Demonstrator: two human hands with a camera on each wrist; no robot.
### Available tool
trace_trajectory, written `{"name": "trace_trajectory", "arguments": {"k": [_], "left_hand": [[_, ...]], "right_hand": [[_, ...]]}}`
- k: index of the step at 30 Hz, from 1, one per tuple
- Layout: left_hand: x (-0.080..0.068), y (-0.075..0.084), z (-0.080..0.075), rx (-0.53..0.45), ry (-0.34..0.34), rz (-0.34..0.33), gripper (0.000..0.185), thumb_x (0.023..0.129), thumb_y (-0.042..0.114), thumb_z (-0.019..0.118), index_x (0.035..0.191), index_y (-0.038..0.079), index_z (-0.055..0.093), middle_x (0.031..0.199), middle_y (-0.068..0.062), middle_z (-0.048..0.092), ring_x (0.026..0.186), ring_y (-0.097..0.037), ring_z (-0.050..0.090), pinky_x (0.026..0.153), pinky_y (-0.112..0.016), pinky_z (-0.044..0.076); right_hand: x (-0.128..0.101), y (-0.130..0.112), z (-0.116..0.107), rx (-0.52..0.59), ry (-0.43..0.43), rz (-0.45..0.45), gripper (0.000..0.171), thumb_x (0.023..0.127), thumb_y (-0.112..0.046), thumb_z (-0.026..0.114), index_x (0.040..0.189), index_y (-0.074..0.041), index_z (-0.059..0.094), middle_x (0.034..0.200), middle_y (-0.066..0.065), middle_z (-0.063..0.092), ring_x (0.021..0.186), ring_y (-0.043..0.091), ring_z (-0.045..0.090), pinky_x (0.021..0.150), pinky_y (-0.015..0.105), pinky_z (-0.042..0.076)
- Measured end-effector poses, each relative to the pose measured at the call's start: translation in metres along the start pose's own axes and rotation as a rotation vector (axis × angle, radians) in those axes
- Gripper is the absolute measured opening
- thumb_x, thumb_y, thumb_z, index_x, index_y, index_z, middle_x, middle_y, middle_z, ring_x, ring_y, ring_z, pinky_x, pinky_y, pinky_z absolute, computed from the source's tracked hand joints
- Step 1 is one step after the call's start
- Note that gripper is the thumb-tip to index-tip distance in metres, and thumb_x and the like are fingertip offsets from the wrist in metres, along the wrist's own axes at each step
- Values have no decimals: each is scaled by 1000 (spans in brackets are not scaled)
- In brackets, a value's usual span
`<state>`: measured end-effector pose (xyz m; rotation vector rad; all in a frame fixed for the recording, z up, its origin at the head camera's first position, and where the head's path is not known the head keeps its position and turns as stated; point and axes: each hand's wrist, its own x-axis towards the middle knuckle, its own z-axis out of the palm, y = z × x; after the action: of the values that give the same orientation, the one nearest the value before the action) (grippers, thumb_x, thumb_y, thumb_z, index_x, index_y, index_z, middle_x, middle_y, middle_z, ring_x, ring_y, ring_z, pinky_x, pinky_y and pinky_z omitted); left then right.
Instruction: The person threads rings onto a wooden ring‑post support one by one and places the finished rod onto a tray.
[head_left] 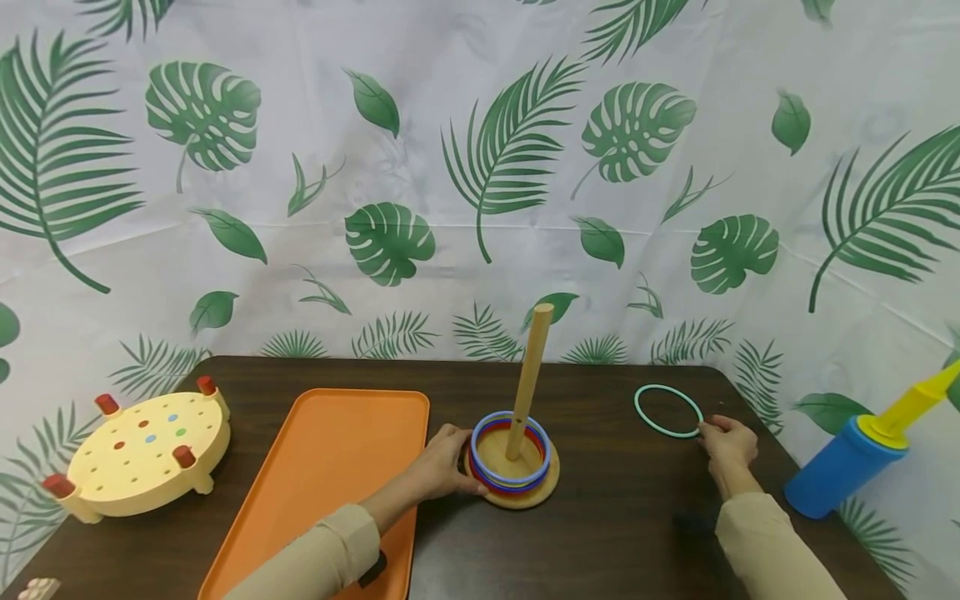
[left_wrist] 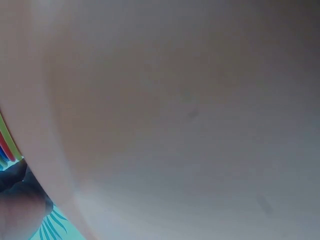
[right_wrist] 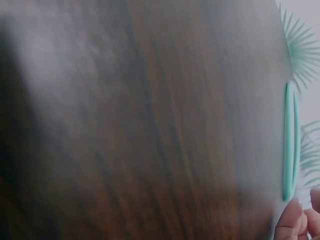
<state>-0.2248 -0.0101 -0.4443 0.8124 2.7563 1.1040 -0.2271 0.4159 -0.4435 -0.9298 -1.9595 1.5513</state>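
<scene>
A wooden ring-toss stand (head_left: 536, 342), its post leaning right in the head view, has blue and red rings (head_left: 551, 467) stacked around the post on its round base. My left hand (head_left: 438, 467) grips the left side of the stand at the rings, thumb in front and fingers behind. In the left wrist view only a bit of that hand (left_wrist: 22, 212) and some coloured ring edges (left_wrist: 6, 142) show. Out to the right, my right hand (head_left: 727, 446) pinches a teal ring (head_left: 651, 423) by its near right edge. The right wrist view shows this ring edge-on above the fingertips (right_wrist: 289, 220).
An orange tray (head_left: 352, 450) lies left of the stand. Farther left is a round cream pegboard (head_left: 150, 454) with red legs. A blue and yellow hand pump (head_left: 843, 467) stands at the right edge of the dark wooden table (head_left: 600, 533). A leaf-print cloth (head_left: 420, 167) hangs behind.
</scene>
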Motion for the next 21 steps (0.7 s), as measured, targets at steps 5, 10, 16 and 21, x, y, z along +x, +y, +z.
{"name": "trace_trajectory", "arguments": {"k": [5,10,16,21], "left_hand": [[-1,1,0,-3,-6,-9,80,64,25,88,127,-8,51,114,-17,50,104,-29,49,91,-46,43],[-1,1,0,-3,-14,-16,80,65,26,87,127,-8,50,114,-16,50,103,-29,49,91,-45,43],[-1,2,0,1,-6,-12,79,64,26,87,126,-8,52,112,-15,50,103,-29,48,91,-46,43],[-1,2,0,9,-5,-12,76,64,26,88,123,-6,54,111,-15,51,103,-28,48,91,-46,43]], "right_hand": [[6,1,-1,-91,-8,-35,43,84,3,60,123,16,50,59,-9,53,43,-8,47,46,12,44],[8,1,3,-244,13,-98,41,84,-2,61,120,15,53,97,28,62,75,15,60,68,22,48],[9,-2,7,-316,-1,-121,41,85,-1,58,123,15,49,123,33,51,122,45,38,105,50,27],[11,-1,9,-431,-18,-148,40,85,-2,57,121,15,49,121,34,51,118,47,40,103,52,28]]}}
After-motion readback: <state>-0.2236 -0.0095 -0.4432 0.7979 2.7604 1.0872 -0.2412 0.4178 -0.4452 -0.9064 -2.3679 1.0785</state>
